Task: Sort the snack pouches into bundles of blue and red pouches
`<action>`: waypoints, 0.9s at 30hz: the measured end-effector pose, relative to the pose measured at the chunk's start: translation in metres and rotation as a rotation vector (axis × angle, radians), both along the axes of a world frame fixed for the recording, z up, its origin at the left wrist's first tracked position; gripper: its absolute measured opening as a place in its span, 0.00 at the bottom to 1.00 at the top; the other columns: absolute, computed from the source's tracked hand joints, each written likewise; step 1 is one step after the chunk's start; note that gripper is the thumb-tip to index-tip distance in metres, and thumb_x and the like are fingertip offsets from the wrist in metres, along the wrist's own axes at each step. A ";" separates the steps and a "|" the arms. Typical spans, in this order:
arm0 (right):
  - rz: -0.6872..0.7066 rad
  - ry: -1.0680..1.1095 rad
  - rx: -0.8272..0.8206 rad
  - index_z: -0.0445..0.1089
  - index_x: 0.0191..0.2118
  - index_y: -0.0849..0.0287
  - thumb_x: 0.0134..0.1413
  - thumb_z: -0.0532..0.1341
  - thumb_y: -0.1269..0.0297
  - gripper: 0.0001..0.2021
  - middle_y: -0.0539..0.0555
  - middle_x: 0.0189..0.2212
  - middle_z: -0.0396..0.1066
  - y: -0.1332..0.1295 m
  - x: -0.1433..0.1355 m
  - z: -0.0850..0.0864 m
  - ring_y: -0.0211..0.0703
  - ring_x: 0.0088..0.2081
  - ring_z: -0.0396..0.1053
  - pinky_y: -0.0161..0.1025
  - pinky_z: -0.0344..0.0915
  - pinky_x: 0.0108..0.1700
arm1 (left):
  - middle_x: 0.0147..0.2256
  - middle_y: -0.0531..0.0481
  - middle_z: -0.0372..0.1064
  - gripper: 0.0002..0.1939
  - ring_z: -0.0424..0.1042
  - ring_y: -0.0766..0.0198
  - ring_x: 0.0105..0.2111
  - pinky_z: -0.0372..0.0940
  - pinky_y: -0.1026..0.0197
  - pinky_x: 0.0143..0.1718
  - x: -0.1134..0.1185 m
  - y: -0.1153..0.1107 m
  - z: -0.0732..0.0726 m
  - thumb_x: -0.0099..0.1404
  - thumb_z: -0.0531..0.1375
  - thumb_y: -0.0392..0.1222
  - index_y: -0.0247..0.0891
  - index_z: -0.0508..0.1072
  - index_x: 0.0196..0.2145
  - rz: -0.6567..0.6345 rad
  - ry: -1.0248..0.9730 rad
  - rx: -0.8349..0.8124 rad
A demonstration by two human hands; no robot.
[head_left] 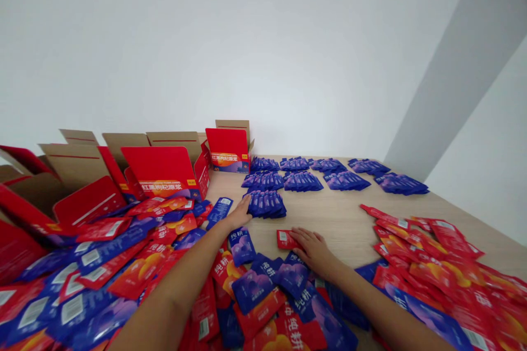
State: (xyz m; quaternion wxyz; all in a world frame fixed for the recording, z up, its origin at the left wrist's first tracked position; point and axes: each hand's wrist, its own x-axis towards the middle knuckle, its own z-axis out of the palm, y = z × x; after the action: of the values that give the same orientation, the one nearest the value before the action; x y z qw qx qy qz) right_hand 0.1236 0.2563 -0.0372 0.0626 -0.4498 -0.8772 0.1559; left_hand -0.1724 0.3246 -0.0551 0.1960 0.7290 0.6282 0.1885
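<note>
A left hand (241, 214), its grip impossible to tell, touched a fanned row of flat dark-blue sachets (267, 204) on a pale wood-grain table (337, 214); the right hand (316, 251), loosely spread, lay on a red rectangular sachet (284, 239).

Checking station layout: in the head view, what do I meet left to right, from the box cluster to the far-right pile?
Cluster of open red boxes → single blue packet → left hand → nearest fanned blue stack → small red packet → right hand → mostly red packet pile
</note>
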 end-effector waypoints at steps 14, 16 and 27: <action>-0.251 0.396 -0.056 0.56 0.60 0.67 0.57 0.52 0.59 0.27 0.64 0.59 0.58 0.079 -0.037 0.006 0.48 0.60 0.56 0.44 0.53 0.60 | 0.65 0.45 0.44 0.27 0.43 0.54 0.64 0.43 0.48 0.62 0.014 -0.004 0.010 0.67 0.44 0.53 0.42 0.56 0.61 0.114 0.072 0.084; -0.265 0.404 -0.053 0.56 0.60 0.67 0.57 0.52 0.59 0.27 0.64 0.59 0.57 0.097 -0.056 0.004 0.48 0.60 0.55 0.45 0.52 0.60 | 0.65 0.46 0.43 0.27 0.43 0.51 0.64 0.43 0.43 0.61 0.021 -0.003 0.013 0.67 0.43 0.55 0.45 0.56 0.61 0.119 0.098 0.063; -0.302 0.362 -0.021 0.59 0.58 0.61 0.53 0.56 0.65 0.26 0.62 0.60 0.57 0.106 -0.109 -0.011 0.52 0.63 0.49 0.49 0.47 0.60 | 0.66 0.47 0.41 0.31 0.41 0.38 0.63 0.43 0.32 0.56 0.034 -0.011 0.023 0.64 0.42 0.63 0.53 0.53 0.62 0.074 0.232 -0.052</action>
State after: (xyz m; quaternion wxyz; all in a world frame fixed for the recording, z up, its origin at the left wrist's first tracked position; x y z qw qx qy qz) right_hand 0.0143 0.3619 -0.0483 0.2370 -0.5413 -0.7726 0.2321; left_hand -0.1389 0.3139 -0.0323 0.1338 0.7168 0.6779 0.0935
